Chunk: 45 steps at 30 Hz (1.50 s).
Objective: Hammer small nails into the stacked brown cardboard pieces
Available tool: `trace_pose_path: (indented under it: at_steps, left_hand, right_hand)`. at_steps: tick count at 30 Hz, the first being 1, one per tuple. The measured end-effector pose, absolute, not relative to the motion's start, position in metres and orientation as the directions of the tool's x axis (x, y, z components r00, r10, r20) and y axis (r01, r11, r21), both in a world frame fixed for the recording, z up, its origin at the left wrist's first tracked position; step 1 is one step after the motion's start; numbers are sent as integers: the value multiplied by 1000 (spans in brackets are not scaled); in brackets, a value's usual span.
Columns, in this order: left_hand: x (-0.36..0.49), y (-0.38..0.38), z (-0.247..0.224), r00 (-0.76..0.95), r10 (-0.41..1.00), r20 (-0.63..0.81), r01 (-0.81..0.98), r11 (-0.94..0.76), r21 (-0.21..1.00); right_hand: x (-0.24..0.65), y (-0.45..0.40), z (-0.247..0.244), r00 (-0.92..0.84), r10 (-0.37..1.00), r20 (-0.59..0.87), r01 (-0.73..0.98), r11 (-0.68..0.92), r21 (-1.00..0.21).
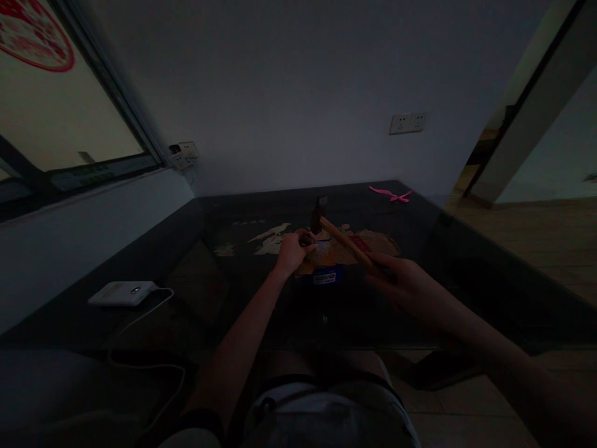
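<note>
Head-worn camera, above lap (326, 414), facing forward, down over table (485, 292) toward wall (298, 118).

No text can be read: the blue label (325, 276), with its whitish panel, and the pale characters (249, 222) along the tabletop (261, 204) seem to be print — too dim and small to decipher.

A power bank (122, 294) lies near the left edge of the table (466, 264), its cable (149, 366) running over the near edge. A ribbon (400, 198) lies by the far right corner; mid-table, a hammer (348, 243) reaches between left hand (293, 250) and right hand (396, 275).
</note>
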<state>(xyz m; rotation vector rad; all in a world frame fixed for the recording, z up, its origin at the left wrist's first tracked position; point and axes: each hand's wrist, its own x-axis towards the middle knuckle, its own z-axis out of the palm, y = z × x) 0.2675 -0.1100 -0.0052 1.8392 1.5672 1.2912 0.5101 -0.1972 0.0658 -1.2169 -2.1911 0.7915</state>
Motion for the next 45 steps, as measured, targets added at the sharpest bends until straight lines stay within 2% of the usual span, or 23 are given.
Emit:
trace_pose_path:
  at_steps: [5, 11, 14, 19, 29, 36, 41, 45]
  left_hand:
    - [267, -111, -2, -47, 921, 387, 600, -284, 748]
    - [266, -109, -4, -53, 927, 372, 563, -280, 778]
    - [266, -109, -4, -64, 927, 369, 580, -267, 770]
    - [266, -110, -1, -53, 925, 377, 640, -258, 724]
    - [267, -109, -1, -38, 927, 374, 617, -272, 738]
    - [255, -117, 9, 125, 891, 437, 517, -434, 738]
    - [241, -117, 0, 48, 905, 423, 461, -396, 794]
    - [246, -115, -7, 3, 909, 417, 498, -363, 787]
  right_hand:
    - [512, -195, 58, -486, 867, 108, 577, 411, -705]
    - [513, -200, 66, -469, 867, 170, 557, 439, -705]
    - [511, -197, 58, -488, 860, 153, 560, 442, -700]
    - [513, -198, 52, -457, 883, 106, 544, 372, -752]
    - [512, -199, 43, -449, 888, 97, 493, 337, -802]
    - [516, -205, 47, -391, 913, 120, 415, 291, -862]
    - [517, -202, 40, -425, 902, 82, 386, 262, -884]
    - [515, -201, 38, -416, 906, 80, 400, 261, -879]
